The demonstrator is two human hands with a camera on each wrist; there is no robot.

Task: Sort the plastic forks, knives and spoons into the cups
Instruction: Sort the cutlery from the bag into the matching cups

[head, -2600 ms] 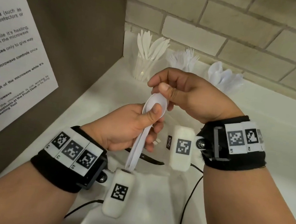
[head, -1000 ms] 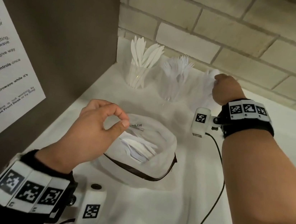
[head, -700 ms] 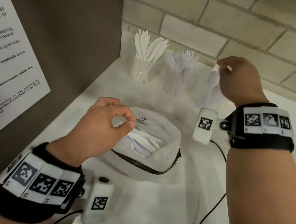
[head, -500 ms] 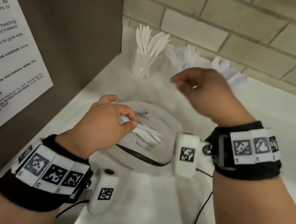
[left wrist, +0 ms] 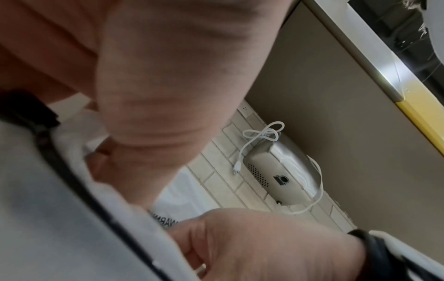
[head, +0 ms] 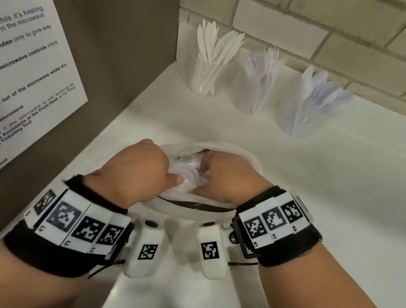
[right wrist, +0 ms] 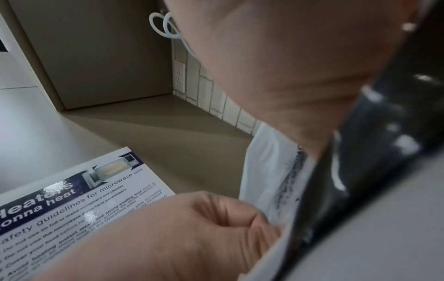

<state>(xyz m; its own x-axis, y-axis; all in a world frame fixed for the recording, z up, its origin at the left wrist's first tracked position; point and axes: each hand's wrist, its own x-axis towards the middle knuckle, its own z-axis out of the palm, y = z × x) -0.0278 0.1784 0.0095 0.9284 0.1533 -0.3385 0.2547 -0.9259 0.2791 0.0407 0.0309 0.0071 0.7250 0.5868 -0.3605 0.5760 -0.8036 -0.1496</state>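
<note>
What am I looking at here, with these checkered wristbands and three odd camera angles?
A person is sorting plastic cutlery with bare hands; the patterned bands carry small wrist cameras. The big picture comes from a head camera looking down; the other two look along each wrist, so they are mostly blurred skin. On the white counter stand three clear cups: knives, forks, spoons. Nearer lies a white bag of unsorted cutlery. The left hand and right hand both reach into it; what they grip is hidden.
</note>
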